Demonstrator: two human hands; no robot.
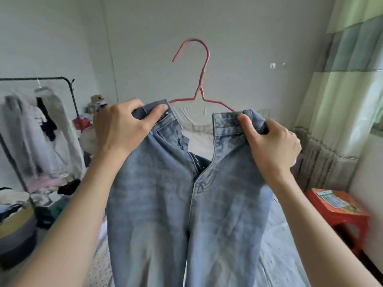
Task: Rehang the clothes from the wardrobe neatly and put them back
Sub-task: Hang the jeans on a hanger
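1. Both hands work as a pair: my left hand [121, 129] pinches one end of the waistband, thumb on the front and fingers curled behind, and my right hand [271, 143] grips the other end the same way, thumb pressed on the denim. Neither hand has a loose finger to spare.
2. Jeans [186, 204], light blue denim, hang between my hands in front of me, above the bed [279, 245]. I hold the waistband spread wide, probably so that each end sits over an arm of the hanger and the legs fall straight. The fly is open and the button undone, so the front gapes; the leg ends are cut off by the lower edge of the view.
3. Bed, with dotted pale sheet, lies below the jeans; most of it is hidden by the denim.
4. Clothes rail [41, 79], black, stands at my left with pale and dark garments on it, all blurred; it is well apart from the jeans, so putting them back is not yet done.
5. Red stool [339, 212] stands at my right by the curtain [342, 100].
6. Pink hanger [202, 79] rises upright behind the waistband, hook free. Its lower arms vanish behind denim and fingers, so I cannot tell whether the waistband is actually seated on them.
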